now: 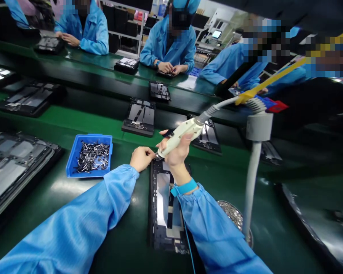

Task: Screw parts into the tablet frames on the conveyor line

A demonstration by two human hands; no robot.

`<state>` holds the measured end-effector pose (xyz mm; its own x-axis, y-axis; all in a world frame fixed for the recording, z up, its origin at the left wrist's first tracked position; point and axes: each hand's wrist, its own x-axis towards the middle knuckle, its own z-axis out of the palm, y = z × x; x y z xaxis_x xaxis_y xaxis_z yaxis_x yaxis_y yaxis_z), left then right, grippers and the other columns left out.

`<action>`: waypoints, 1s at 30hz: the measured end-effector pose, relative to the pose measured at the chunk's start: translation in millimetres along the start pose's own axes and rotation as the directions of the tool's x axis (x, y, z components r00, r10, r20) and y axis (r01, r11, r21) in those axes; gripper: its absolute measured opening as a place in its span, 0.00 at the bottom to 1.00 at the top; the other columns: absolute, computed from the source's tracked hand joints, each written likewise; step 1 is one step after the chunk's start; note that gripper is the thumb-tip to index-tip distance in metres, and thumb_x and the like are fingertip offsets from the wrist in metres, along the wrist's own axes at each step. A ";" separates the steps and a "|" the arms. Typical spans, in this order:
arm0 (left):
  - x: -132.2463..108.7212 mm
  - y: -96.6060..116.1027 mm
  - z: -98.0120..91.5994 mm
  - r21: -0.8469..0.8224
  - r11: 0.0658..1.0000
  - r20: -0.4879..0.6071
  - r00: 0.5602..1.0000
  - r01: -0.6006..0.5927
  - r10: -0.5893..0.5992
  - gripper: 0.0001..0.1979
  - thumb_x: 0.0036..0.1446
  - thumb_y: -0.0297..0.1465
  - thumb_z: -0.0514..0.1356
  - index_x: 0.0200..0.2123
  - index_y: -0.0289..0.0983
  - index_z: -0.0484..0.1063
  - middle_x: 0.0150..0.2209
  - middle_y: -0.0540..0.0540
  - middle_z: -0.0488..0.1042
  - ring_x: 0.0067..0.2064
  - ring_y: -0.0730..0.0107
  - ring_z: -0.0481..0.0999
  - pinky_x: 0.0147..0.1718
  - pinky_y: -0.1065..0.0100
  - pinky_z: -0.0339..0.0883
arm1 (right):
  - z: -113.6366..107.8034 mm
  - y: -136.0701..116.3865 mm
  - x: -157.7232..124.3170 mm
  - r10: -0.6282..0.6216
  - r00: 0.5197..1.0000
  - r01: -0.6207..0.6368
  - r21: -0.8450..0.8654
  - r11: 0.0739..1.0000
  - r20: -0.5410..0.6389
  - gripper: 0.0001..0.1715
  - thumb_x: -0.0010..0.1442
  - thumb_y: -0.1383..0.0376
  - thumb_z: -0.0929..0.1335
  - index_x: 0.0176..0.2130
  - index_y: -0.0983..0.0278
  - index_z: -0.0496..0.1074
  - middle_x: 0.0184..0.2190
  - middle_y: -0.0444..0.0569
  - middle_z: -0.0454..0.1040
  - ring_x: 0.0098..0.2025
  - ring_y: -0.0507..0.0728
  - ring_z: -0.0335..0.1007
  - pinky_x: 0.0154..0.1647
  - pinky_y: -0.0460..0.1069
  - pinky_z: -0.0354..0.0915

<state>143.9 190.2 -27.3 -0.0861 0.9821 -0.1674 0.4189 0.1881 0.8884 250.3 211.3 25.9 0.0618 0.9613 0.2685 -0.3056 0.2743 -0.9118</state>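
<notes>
Right now, through my head camera, I have both hands at the far left corner of one tablet-like device (pixel 162 198), which lies lengthwise on the green counter (pixel 125 239) with its silver panels and black strips exposed. My right hand (pixel 179 152) is clamped around the cream electric screwdriver (pixel 185 135), tilted so that its bit points down at that corner. My left hand (pixel 141 160) is just beside it, thumb and fingers drawn together at the bit; the spot is small and partly hidden, so I can't tell whether they pinch a part.

A blue wrist strap (pixel 185 187) circles my right wrist. Nearer the counter's left side I have a blue tray (pixel 87 175) with small black-and-silver parts (pixel 93 156) heaped in it, and a larger exposed device (pixel 20 160) beyond that. Right of my right sleeve, a round dish of small metal pieces (pixel 231 211) sits partly behind a grey pole (pixel 253 179). Toward the counter's far edge another tablet-like unit (pixel 140 116) lies on the green strip, and across from me a co-worker in a blue smock (pixel 154 47) bends over a device.
</notes>
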 end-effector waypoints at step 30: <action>-134.6 -10.5 6.7 0.230 0.973 -0.011 1.000 0.000 0.002 0.24 0.51 0.53 0.69 0.37 0.39 0.76 0.50 0.30 0.73 0.59 0.36 0.70 0.61 0.44 0.64 | -53.9 -42.7 2.0 0.155 0.988 -0.122 0.494 0.861 -0.027 0.41 0.35 0.22 0.65 0.24 0.52 0.77 0.11 0.47 0.65 0.15 0.56 0.64 0.19 0.60 0.61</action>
<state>157.2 56.1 -16.9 -0.0950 0.9824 -0.1608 0.6157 0.1849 0.7660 314.6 202.9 48.7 0.0389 0.9925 0.1156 -0.7403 0.1063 -0.6638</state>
